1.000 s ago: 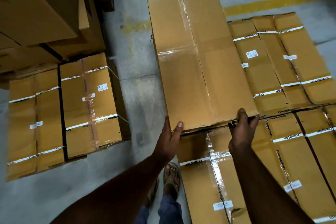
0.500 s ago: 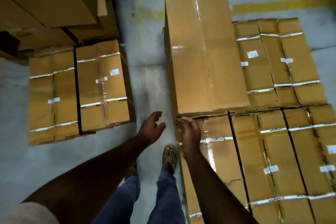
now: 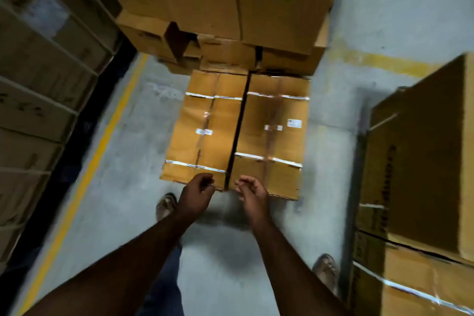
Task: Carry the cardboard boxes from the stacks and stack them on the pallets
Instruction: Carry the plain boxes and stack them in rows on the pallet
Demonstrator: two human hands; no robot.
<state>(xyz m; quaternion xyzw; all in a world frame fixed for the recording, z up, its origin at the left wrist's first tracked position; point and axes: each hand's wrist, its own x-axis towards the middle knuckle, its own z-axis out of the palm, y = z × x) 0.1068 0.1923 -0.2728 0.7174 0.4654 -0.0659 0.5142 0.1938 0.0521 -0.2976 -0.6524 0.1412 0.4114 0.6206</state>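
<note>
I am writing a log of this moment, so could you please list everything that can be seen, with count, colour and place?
low boxes: two, brown with white straps, side by side on the floor ahead
tall stack: several brown boxes, behind the low boxes
right stack: brown boxes, at least two levels, right edge
left stack: dim brown boxes with straps, left edge
floor: grey concrete
yellow lines: two, painted, left and upper right
sandals: two, brownish, on the feet
left hand: loosely curled, holding nothing, near the low boxes' front edge
right hand: the same

Left hand (image 3: pixel 196 194), right hand (image 3: pixel 252 194) — outstretched, loosely curled, empty.
</note>
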